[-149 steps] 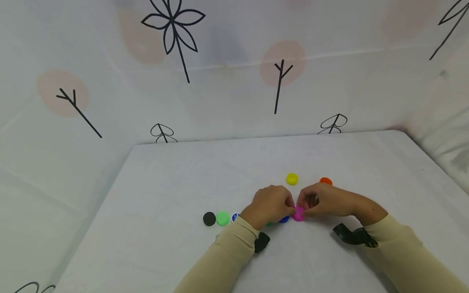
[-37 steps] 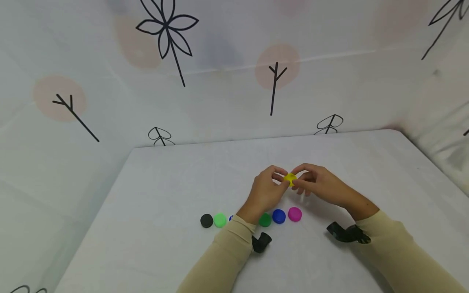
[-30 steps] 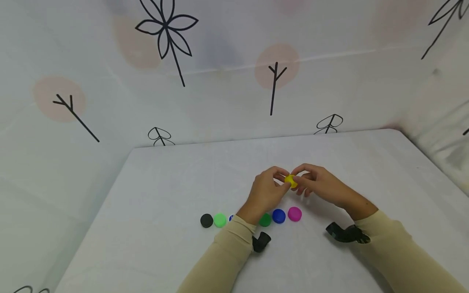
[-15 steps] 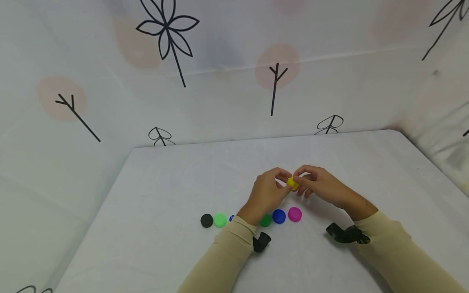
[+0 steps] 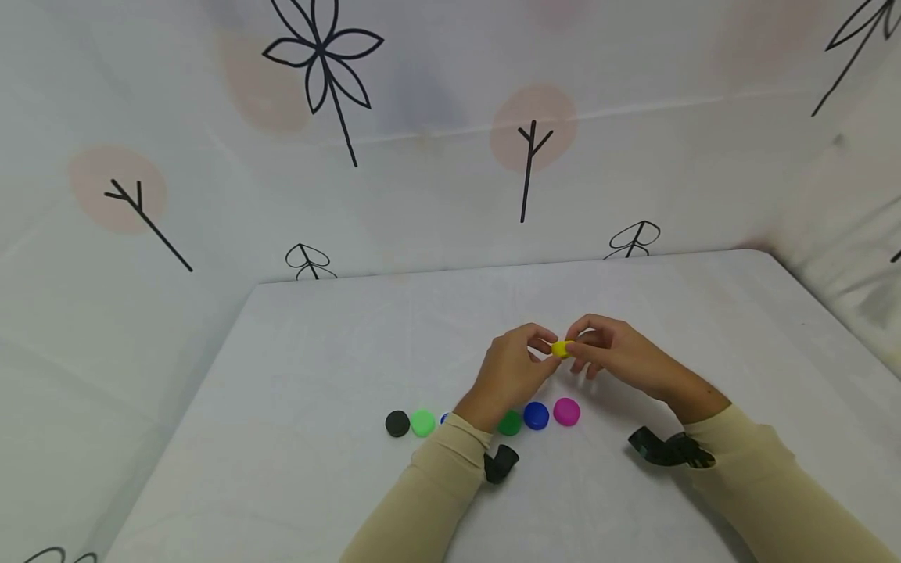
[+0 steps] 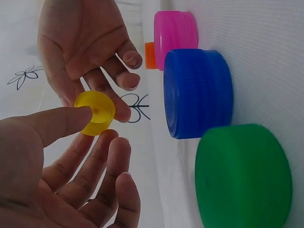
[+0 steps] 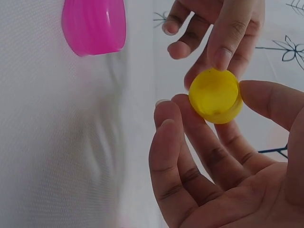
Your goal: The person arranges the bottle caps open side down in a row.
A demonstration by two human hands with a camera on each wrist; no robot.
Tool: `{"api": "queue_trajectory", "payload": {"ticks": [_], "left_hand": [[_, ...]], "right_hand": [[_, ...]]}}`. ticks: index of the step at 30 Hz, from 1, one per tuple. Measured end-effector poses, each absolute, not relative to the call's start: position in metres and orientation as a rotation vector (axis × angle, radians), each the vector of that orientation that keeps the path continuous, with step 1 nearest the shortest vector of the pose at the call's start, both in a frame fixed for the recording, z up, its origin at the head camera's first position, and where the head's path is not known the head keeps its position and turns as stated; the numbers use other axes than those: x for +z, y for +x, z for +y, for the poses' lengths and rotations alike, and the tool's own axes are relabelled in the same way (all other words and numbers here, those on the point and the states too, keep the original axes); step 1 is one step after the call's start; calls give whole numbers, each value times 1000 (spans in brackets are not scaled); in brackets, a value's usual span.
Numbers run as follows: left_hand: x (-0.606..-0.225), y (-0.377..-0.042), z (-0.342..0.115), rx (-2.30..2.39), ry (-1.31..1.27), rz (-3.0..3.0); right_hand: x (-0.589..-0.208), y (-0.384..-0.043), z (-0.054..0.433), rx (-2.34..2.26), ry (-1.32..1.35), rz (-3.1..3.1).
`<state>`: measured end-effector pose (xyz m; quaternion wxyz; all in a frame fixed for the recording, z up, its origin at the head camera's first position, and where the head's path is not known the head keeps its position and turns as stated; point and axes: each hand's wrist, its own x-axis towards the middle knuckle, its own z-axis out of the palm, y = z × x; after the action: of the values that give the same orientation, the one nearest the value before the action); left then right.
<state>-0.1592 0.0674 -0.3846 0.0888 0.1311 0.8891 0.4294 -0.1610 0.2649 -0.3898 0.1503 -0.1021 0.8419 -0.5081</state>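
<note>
Both hands hold a yellow bottle cap [image 5: 559, 349] raised above the white tabletop. My left hand [image 5: 510, 371] pinches it from the left, its thumb across the cap [image 6: 99, 124] in the left wrist view. From the right, my right hand [image 5: 619, 356] grips its edge between thumb and fingers, and the cap's round face [image 7: 214, 95] shows in the right wrist view. In front lies a row of caps: black [image 5: 397, 424], light green [image 5: 423, 423], a blue-and-white one [image 5: 444, 419] mostly hidden by my left arm, green [image 5: 510, 423], blue [image 5: 536, 416] and magenta [image 5: 566, 411].
An orange cap [image 6: 150, 56] shows behind the magenta one in the left wrist view; my right hand hides it from the head view. Dark curved pieces [image 5: 501, 465] jut from both cuffs. A patterned cloth [image 5: 422, 156] hangs behind the table [image 5: 338, 336].
Five seconds ago both hands were at the magenta cap and the yellow one lay behind. Now they hold the yellow cap up; during the last second it has turned more edge-on.
</note>
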Motion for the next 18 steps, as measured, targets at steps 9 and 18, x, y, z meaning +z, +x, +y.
{"api": "queue_trajectory", "payload": {"ticks": [9,18], "left_hand": [[-386,-161,66,1289,398,2639],[-387,-162,65,1320,412,2622]], "right_hand": [[-392,-161,267,-1460,-295,2427],[-390,-160,268,-1452,-346,2445]]}}
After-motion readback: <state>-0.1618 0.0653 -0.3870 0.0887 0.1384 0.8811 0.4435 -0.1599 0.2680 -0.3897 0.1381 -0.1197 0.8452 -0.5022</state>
